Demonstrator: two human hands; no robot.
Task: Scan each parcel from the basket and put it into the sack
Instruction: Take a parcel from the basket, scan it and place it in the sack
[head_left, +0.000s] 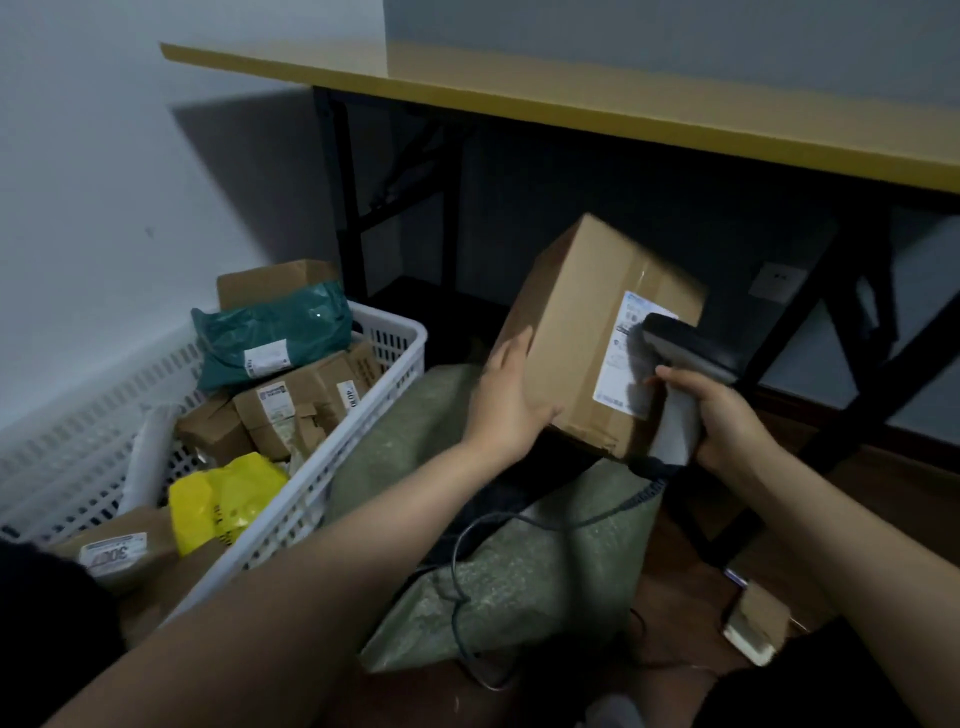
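My left hand (506, 395) grips the near left side of a brown cardboard box (571, 322) and holds it in the air above the sack. A white shipping label (621, 364) faces right on the box. My right hand (722, 415) is closed around the handle of a grey barcode scanner (680, 364), whose dark head sits right against the label. Below lies the green woven sack (519, 571) with its dark mouth open under the box. A white plastic basket (322, 467) at the left holds several parcels: a teal mailer (270, 343), brown boxes and a yellow bag (223, 499).
A yellow-topped table (571, 93) on black folding legs stands close behind the box. The scanner's cable (462, 587) loops across the sack. A small box with a phone (753, 623) lies on the wooden floor at the lower right. A grey wall is at the left.
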